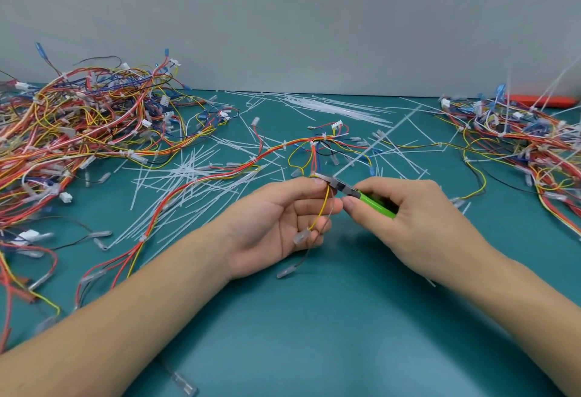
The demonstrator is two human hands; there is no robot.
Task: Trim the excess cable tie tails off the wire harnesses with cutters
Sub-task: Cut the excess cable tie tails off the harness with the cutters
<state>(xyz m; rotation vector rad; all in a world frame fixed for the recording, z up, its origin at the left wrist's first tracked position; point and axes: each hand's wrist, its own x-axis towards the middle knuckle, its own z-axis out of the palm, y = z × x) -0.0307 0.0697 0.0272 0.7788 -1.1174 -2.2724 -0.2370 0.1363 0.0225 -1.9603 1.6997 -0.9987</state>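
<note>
No legible text or labels anywhere.

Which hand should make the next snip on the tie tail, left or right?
Right. The right hand already grips the green-handled cutters, whose tip sits at the wires pinched by the left hand. The left hand is busy steadying the harness.

Green-handled cutters (374, 197) (teal table (314, 318)); red-yellow harness (239, 170).

Green-handled cutters (361, 193) at wire harness (323, 205), white tie tails (188, 176) strewn behind
</note>
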